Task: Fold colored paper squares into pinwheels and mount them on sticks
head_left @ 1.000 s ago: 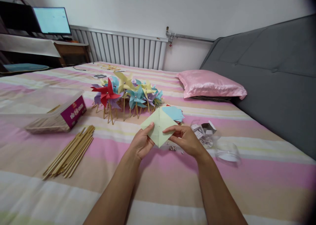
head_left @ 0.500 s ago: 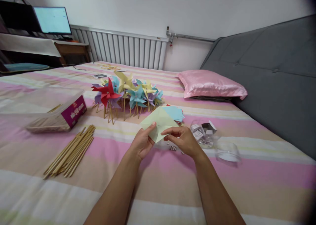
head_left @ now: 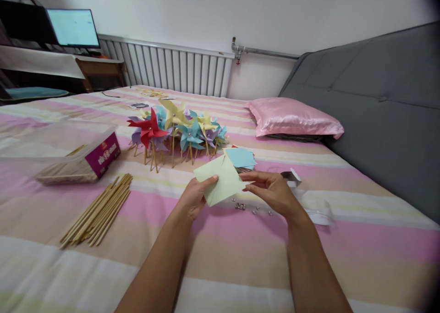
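Observation:
My left hand (head_left: 192,197) grips a pale green paper square (head_left: 225,179) by its left side, thumb on top. A slit shows near the paper's upper corner. At the right corner, the fingertips of my right hand (head_left: 273,193) pinch the pointed edge of the same sheet. Small silvery fasteners (head_left: 240,206) lie on the bed just below the paper. Behind it sits a stack of coloured paper sheets (head_left: 241,158), light blue on top.
Several paper pinwheels (head_left: 189,134) on sticks stand beyond my hands. Loose wooden sticks (head_left: 99,212) and a clear plastic box (head_left: 79,159) lie to the left. A clear lid or cup (head_left: 319,212) and small open box (head_left: 292,178) are at right, near a pink pillow (head_left: 295,118).
The paper has turned and now lies flatter, showing more of its face. My right hand has moved right, to the sheet's right corner. My left hand has shifted slightly.

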`<control>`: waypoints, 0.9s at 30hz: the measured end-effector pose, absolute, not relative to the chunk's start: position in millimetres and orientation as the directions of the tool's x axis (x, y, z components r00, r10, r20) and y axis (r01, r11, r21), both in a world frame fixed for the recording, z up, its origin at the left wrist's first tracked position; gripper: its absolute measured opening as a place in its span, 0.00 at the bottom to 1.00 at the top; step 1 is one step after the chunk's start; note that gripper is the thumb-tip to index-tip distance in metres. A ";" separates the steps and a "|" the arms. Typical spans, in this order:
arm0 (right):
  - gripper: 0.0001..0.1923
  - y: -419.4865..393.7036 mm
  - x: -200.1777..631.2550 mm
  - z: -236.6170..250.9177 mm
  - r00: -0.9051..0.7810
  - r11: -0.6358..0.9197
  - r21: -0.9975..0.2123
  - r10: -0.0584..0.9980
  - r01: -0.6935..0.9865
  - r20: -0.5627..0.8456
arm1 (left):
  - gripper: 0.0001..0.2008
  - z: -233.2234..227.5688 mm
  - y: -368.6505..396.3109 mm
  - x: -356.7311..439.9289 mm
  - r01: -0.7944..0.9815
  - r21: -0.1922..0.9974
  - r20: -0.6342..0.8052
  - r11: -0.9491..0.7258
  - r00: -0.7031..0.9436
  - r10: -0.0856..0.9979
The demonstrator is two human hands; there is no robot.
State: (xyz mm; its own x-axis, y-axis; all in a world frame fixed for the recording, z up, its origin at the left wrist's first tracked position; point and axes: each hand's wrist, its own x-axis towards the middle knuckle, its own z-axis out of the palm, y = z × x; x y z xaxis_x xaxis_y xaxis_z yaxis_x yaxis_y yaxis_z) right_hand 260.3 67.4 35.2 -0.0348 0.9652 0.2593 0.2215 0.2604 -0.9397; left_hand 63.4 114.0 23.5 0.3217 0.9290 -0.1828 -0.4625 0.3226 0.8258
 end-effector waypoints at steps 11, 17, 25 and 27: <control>0.24 70.3 255.3 40.3 0.075 0.272 -0.954 0.956 0.122 0.282 | 0.19 20.8 110.1 64.4 -0.320 0.915 -0.123 0.246 0.361 0.924; 0.22 68.2 245.7 43.4 0.083 0.133 -0.986 0.986 0.105 0.142 | 0.17 22.2 106.8 65.1 -0.322 0.925 -0.061 0.203 0.400 0.915; 0.10 75.1 250.3 33.8 0.279 0.216 -0.909 0.904 0.356 0.324 | 0.16 23.5 112.6 66.1 -0.312 0.934 -0.054 0.175 0.359 0.932; 0.09 77.0 252.6 32.5 0.340 0.263 -0.855 0.834 0.448 0.435 | 0.16 20.2 116.4 65.7 -0.325 0.921 -0.123 0.212 0.274 0.954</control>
